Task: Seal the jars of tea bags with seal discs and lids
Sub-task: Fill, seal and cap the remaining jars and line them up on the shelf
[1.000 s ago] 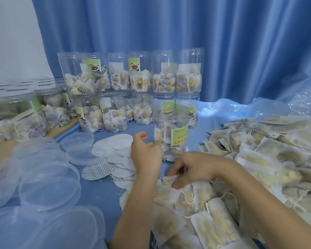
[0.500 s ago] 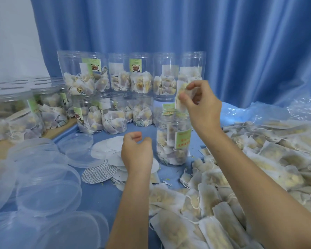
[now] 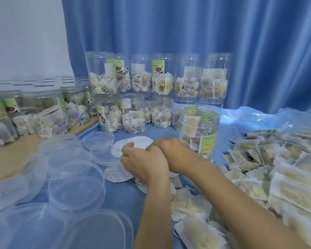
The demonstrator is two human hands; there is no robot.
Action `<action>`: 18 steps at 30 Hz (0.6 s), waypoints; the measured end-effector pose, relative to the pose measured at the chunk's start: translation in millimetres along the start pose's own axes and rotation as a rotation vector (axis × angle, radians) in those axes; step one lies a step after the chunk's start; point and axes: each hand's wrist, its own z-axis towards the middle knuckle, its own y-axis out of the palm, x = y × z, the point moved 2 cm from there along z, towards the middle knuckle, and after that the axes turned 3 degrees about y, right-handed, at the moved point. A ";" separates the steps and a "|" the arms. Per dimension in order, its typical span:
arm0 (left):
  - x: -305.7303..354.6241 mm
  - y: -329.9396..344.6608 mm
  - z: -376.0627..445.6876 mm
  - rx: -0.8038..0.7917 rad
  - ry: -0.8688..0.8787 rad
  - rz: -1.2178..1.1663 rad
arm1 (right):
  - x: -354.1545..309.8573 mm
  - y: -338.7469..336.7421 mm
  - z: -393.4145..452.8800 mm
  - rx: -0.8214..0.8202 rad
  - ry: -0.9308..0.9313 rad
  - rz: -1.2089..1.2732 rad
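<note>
Here the left hand (image 3: 144, 162) and right hand (image 3: 171, 155) meet over the white seal discs (image 3: 133, 143); their fingers curl out of sight, so neither grip can be told. Just behind stands the open jar (image 3: 198, 133), whose green label's red writing is perhaps too blurred to read.

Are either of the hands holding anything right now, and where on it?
Cannot be told: both the left hand and right hand curl over the seal discs, fingertips hidden.
</note>
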 end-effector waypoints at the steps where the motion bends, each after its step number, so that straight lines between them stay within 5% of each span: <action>1: 0.0 -0.9 -0.1 0.016 -0.016 -0.007 | -3.0 5.2 1.0 -0.081 0.008 -0.001; 10: -10.0 3.3 4.0 0.057 -0.168 -0.120 | -9.3 22.8 -2.3 -0.146 0.143 -0.048; 18: -25.4 0.8 25.3 -0.041 -0.395 -0.398 | -3.1 23.5 -5.0 0.050 0.180 0.187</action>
